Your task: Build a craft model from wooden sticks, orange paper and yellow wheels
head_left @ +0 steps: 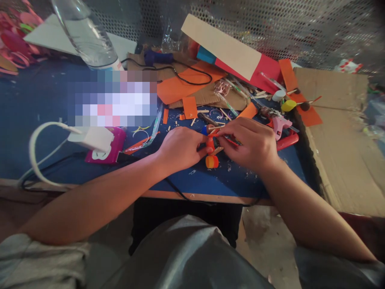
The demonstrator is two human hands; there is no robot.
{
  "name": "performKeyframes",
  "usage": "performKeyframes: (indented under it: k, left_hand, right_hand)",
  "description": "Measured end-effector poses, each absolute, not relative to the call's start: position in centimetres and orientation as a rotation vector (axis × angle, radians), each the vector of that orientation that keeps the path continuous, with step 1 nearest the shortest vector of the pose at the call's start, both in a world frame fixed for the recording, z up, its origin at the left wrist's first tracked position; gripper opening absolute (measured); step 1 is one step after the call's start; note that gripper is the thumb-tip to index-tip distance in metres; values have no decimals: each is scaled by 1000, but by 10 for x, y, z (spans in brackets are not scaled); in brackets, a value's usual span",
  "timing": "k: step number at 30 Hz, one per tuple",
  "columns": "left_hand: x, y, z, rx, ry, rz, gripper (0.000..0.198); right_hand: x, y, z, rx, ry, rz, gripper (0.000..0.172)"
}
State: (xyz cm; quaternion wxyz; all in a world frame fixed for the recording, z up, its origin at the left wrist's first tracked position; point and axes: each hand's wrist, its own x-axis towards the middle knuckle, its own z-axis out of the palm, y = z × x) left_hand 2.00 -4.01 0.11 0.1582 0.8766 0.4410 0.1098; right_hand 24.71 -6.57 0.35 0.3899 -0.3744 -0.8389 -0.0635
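My left hand is closed, with thumb and fingertips pinching a small orange piece at the front middle of the table. From the other side, my right hand is closed on the same small craft piece, its fingertips at an orange strip. Just below the fingers is an orange and yellow bottle cap. A blue cap shows above them, beside thin wooden sticks. My fingers partly hide how these parts join.
A pink glue gun and a red handle lie right of my right hand. A magenta power strip with a white charger sits left. Behind are orange paper, a plastic bottle and cardboard.
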Motion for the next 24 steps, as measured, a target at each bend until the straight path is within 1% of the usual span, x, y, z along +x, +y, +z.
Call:
performKeyframes:
  k: [6, 17, 24]
  left_hand:
    - [20, -39, 1, 2559, 1203, 284, 37]
    - [20, -39, 2, 2519, 1275, 290, 37]
    - [18, -36, 0, 2546, 1228, 320, 34]
  right_hand:
    - [250, -66, 4, -983, -2122, -147, 15]
    - [250, -63, 3, -957, -2131, -175, 13]
    - [250, -64, 4, -1010, -2105, -191, 9]
